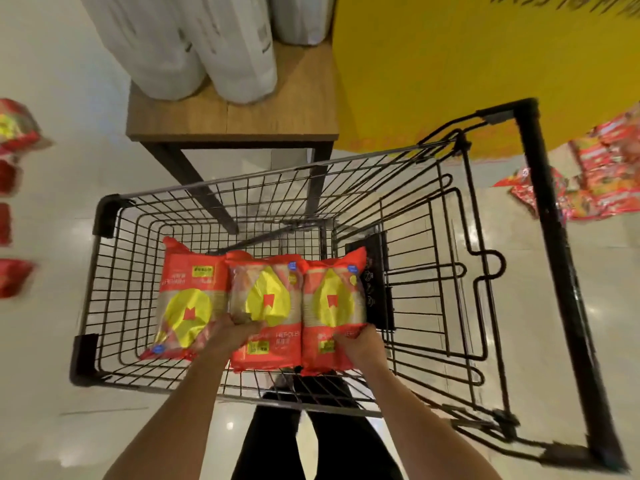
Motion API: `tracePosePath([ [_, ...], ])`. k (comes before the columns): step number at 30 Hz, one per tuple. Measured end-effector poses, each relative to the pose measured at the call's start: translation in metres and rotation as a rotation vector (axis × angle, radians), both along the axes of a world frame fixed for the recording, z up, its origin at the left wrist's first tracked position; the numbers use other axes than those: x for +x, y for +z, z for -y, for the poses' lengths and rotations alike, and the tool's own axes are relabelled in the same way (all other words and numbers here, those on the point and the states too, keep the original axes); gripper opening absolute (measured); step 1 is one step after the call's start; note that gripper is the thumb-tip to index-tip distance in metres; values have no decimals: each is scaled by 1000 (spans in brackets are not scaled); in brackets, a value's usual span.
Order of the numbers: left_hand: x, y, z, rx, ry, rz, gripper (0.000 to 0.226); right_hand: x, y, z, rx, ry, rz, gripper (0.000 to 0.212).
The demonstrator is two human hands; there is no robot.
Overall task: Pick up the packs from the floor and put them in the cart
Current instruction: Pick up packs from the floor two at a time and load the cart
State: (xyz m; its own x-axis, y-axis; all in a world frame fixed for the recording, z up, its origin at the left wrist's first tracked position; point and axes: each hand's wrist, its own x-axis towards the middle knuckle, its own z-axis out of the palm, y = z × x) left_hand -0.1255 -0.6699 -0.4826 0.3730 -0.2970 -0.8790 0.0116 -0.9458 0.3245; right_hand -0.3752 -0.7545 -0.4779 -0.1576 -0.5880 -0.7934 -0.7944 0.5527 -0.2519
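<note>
A black wire cart (104,299) stands in front of me, seen from above. Three red packs with yellow emblems lie side by side on its floor. The left pack (188,299) lies free. My left hand (230,332) grips the near part of the middle pack (266,306), fingers curled over it. My right hand (362,344) grips the near end of the right pack (332,299). More red packs lie on the floor at the left edge (14,133) and as a pile at the right (602,168).
A wooden table (242,116) with dark legs stands just beyond the cart and bears white wrapped rolls (194,46). A yellow wall (485,64) rises at the back right. The cart's handle (550,237) is on the right. My dark-clothed legs (311,438) are below the cart's near rim.
</note>
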Motion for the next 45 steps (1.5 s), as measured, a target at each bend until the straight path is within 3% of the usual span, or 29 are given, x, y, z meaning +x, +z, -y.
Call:
tracePosePath([
  [3,-6,31,11,-92,-163,268,61,1,8,5,-95,220,-35,43],
  [6,-5,76,15,-254,-366,423,66,23,61,13,-189,432,2,28],
  [9,11,115,3,-438,-409,564,65,67,134,17,-403,761,-51,34],
  [14,61,192,-47,-633,-305,838,55,158,211,4,-693,1042,132,51],
  [17,112,237,-94,-606,-227,1029,57,237,259,-15,-809,1113,274,38],
  [21,174,286,-167,-512,17,1184,49,343,304,-60,-897,1237,557,58],
  [23,190,307,-209,-439,123,1258,47,389,319,-93,-1021,1297,696,54],
  [28,213,337,-318,-200,339,1376,49,476,350,-200,-894,1536,891,48],
  [32,237,327,-397,-39,429,1422,50,524,346,-279,-818,1675,974,47],
  [39,339,304,-501,-41,597,1447,54,627,319,-379,-782,1808,911,48],
  [45,438,307,-574,-23,429,1458,59,726,324,-449,-777,1811,929,49],
])
